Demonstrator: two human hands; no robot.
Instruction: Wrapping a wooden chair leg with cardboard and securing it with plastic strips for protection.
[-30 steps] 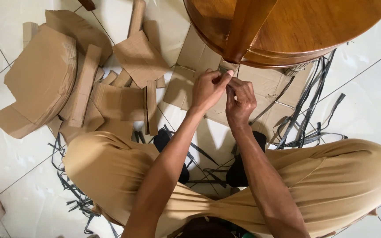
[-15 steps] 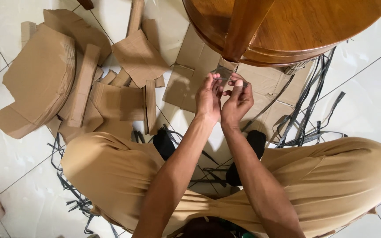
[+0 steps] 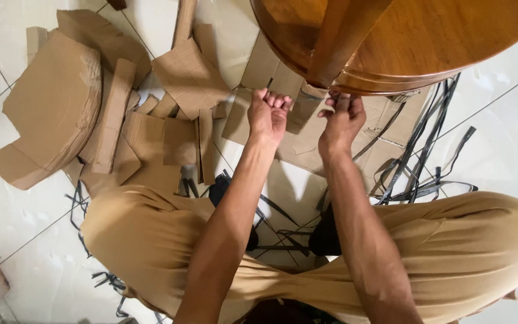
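Hands beneath glossy round wooden table

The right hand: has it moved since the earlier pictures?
Yes. The right hand has moved up and away from the left hand, toward the rim of the wooden table, and now reaches just under it.

I see a white tiled floor under everything. Torn brown cardboard pieces lie heaped on it toward its far left, a flattened cardboard sheet lies under the wooden table, and black plastic straps trail across the tiles at right.
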